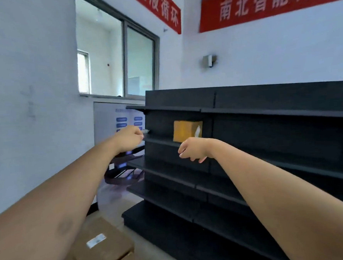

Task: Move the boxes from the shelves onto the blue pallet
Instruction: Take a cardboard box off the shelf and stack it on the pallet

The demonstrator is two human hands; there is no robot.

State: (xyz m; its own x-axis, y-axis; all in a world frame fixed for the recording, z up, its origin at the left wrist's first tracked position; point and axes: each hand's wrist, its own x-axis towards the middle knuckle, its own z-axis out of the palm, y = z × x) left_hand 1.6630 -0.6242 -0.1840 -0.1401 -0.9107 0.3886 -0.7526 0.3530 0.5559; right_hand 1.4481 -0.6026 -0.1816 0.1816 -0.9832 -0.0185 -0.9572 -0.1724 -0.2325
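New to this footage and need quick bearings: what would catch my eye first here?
Two bare arms reach toward a black shelf unit, left hand and right hand near a lone cardboard box on its second shelf down. Red banners hang high on the wall; more boxes lie bottom left.

Floor cartons (pixel 101 246) half behind the left forearm (pixel 51 207); red banners (pixel 269 3) partly off-frame above.

Before me the black shelves (pixel 276 113) carry a single cardboard box (pixel 185 130), upright on the second tier. Below my left arm, flat brown cartons (pixel 101 244) lie on the floor (pixel 119 207).
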